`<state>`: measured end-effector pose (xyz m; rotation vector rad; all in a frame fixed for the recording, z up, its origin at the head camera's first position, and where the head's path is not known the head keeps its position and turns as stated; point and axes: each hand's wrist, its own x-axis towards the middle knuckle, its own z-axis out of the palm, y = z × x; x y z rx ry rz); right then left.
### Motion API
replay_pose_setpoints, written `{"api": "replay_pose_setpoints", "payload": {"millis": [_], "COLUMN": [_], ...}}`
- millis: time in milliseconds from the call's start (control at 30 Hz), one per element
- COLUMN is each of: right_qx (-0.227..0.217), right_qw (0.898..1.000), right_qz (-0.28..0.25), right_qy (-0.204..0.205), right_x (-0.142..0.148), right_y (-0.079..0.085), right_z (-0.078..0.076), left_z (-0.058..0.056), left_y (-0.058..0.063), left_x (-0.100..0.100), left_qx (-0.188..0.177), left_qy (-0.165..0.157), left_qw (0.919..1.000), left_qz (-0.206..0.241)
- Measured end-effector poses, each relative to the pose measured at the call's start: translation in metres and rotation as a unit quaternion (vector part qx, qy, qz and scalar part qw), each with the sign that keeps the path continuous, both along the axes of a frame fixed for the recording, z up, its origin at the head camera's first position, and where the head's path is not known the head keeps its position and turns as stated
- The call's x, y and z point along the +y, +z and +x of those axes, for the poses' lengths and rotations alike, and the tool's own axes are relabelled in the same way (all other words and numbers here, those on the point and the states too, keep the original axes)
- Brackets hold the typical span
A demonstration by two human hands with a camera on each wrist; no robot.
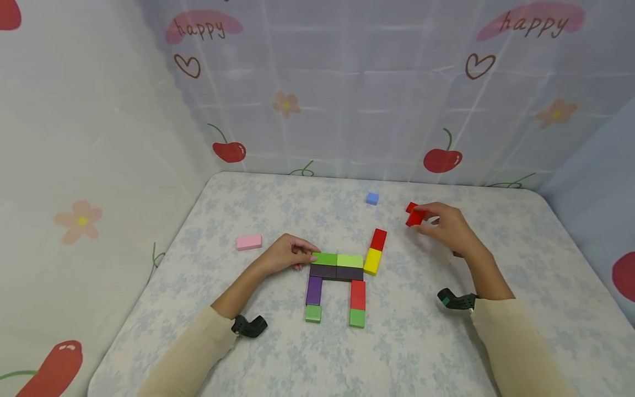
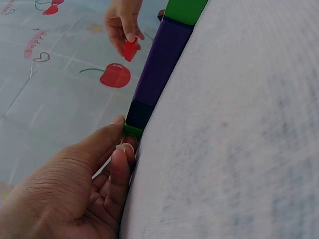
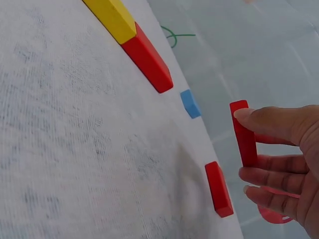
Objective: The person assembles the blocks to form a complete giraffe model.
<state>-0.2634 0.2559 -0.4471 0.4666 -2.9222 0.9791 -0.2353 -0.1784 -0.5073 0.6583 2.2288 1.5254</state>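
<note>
My right hand (image 1: 448, 226) pinches a red block (image 3: 243, 134) between thumb and fingers, held above the table at the right. A second red block (image 3: 219, 189) lies on the table beyond it. At the left end of the block figure, my left hand (image 1: 285, 254) pinches the end of a green block (image 1: 324, 258) with its fingertips. A lime block (image 1: 350, 261) continues that row, above two dark blocks (image 1: 323, 272). Below them stand a purple block (image 1: 313, 290) and a red leg block (image 1: 358, 295), each ending in a small green block (image 1: 313, 314).
A yellow block (image 1: 372, 261) and a red block (image 1: 378, 239) form a slanted strip at the figure's upper right. A blue block (image 1: 372, 198) lies near the back edge, a pink block (image 1: 249, 242) to the left. A brown piece (image 1: 457, 254) shows partly beneath the right wrist.
</note>
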Motion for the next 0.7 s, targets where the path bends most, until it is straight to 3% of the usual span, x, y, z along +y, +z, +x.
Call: {"api": "replay_pose_setpoints", "payload": {"millis": [233,433,700], "right_qx": [0.022,-0.005,-0.021], "right_qw": [0.999,0.999,0.998], "right_qz": [-0.003,0.012,0.040], "right_qy": [0.031,0.035,0.041], "right_x": [-0.021,-0.034,-0.041], "right_y": [-0.011,-0.021,-0.024], "right_z": [-0.014,-0.028,-0.036], "left_z": [0.000,0.001,0.000], "left_y": [-0.001,-0.001,-0.002], "left_x": [0.001,0.002,0.002], "left_qx": [-0.004,-0.005,-0.004], "left_qy": [0.002,0.005,0.008], "left_qw": [1.0000,1.0000,1.0000], "left_qz": [0.005,0.001,0.000]}}
